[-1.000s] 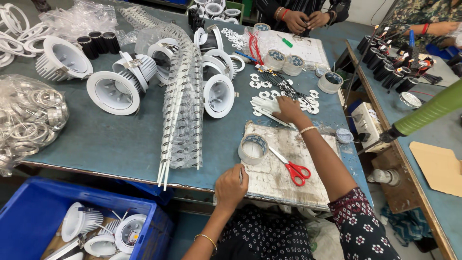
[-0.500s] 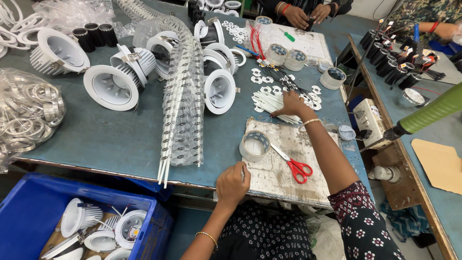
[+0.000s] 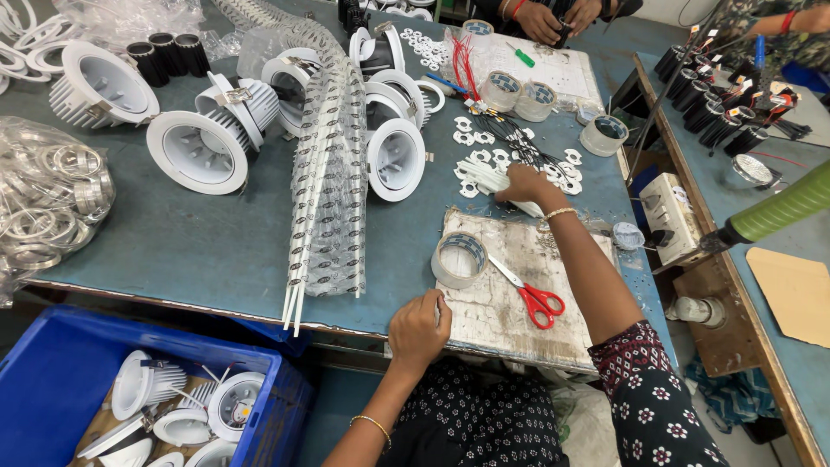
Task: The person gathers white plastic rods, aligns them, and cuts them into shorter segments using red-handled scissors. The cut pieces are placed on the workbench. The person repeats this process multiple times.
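You are reaching out with your right hand (image 3: 523, 183) to the far edge of the worn white board (image 3: 510, 285), and its fingers are closing around a few thin white strips (image 3: 484, 177) that stick out leftward from your grip. This looks like the picking-up step: you are gathering strips from among the small white flat pieces (image 3: 484, 156) and black wires (image 3: 519, 143) scattered just beyond your knuckles. The next move probably calls for lifting the strips clear without snagging those wires.

Your left hand (image 3: 418, 327) is resting curled at the near edge of the board; whether it is pinching anything, you cannot tell from here. The tape roll (image 3: 459, 259) is sitting just beyond it, and the red-handled scissors (image 3: 532, 298) are lying to its right, between your two hands.
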